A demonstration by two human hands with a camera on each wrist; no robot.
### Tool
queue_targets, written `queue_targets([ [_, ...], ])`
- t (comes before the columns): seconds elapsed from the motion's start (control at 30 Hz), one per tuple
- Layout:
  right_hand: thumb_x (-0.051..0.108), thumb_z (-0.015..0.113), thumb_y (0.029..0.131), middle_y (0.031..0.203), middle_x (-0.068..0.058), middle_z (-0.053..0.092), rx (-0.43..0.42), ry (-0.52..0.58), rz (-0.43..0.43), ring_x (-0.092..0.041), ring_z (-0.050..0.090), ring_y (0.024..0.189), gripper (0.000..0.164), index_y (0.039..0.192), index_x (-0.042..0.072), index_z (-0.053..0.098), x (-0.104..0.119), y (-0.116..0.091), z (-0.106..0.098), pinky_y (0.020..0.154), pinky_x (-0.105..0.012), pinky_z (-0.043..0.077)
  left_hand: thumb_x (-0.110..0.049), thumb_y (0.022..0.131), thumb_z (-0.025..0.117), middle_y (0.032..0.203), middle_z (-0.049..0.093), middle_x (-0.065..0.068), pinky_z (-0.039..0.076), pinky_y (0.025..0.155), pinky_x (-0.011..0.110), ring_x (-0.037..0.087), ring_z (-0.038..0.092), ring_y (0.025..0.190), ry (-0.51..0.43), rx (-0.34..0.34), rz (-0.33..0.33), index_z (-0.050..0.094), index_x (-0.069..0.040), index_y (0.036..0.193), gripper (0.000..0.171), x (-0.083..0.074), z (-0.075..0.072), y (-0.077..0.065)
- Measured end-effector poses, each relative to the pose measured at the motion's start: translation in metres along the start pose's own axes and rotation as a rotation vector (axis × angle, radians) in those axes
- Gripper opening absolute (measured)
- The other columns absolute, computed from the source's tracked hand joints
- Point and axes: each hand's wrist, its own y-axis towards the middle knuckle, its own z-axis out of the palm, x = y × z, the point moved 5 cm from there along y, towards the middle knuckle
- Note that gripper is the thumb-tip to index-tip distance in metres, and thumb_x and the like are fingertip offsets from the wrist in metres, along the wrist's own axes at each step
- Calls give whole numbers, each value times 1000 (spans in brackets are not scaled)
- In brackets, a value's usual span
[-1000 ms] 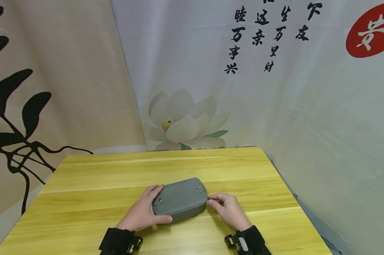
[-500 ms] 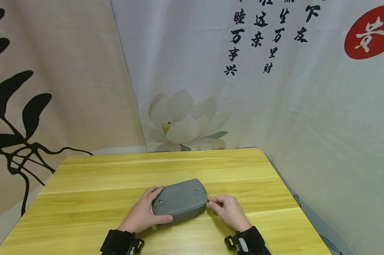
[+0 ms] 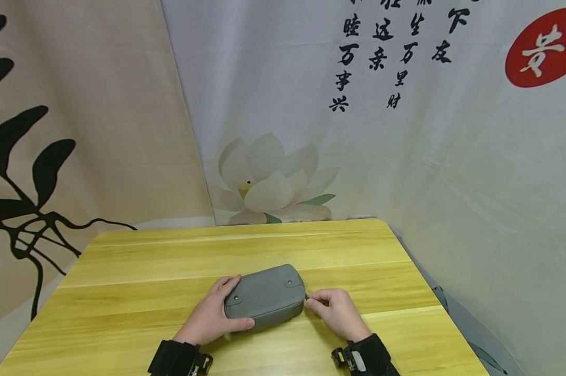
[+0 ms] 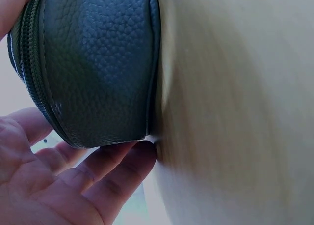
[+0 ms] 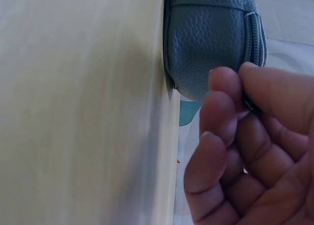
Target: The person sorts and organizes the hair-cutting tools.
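A grey leather-look zip pouch (image 3: 266, 293) with two metal studs on its top lies on the table, slightly tilted in the head view. My left hand (image 3: 213, 312) grips its left end, thumb along the near side and fingers round the far side. In the left wrist view a closed zipper (image 4: 30, 63) runs along the pouch's side. At the pouch's right end my right hand (image 3: 335, 312) pinches the small dark zipper pull (image 5: 251, 105) between thumb and forefinger. The other fingers are curled, and most of the pull is hidden by the fingertips.
The pouch lies on a yellow wood-grain table (image 3: 160, 256). Behind it hangs a pale cloth (image 3: 283, 125) printed with a lotus and black characters. Black bands with small cameras are on both wrists, the right band (image 3: 369, 355) near the table's front.
The view has shifted very slightly. Both hands keep their hold on the pouch and its zipper pull, with no clear movement of either.
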Motion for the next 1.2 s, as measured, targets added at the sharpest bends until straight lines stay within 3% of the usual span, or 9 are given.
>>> queue_targets([
  [1.2, 24, 77, 100, 101, 4, 82, 11, -19, -18, -2, 61, 78, 11, 100, 20, 87, -1, -1, -1, 64, -19, 47, -71, 73, 89, 169, 39, 13, 52, 106, 61, 40, 53, 143, 17, -16, -2, 39, -21, 166, 117, -7, 0, -2],
])
